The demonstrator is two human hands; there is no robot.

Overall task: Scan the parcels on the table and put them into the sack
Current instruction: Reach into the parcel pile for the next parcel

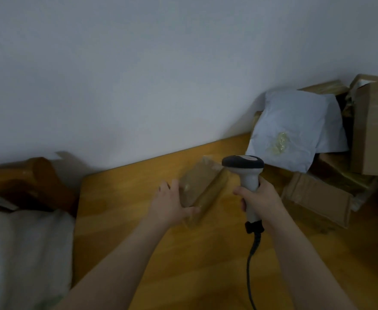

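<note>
A small brown cardboard parcel (202,186) wrapped in clear tape sits on the wooden table (161,253) near its middle. My left hand (172,203) grips the parcel's left near end, fingers on top and thumb under its front edge. My right hand (258,199) holds the grey handle of a barcode scanner (245,170), whose dark head points left over the parcel. The scanner's black cable (251,260) hangs down toward me. The white sack (22,253) lies at the lower left, beside the table.
A pile of parcels fills the table's right end: a white poly mailer (295,133), a tall cardboard box (373,128) and flatter cartons (317,198). A wooden chair back (24,180) stands left of the table, against the white wall.
</note>
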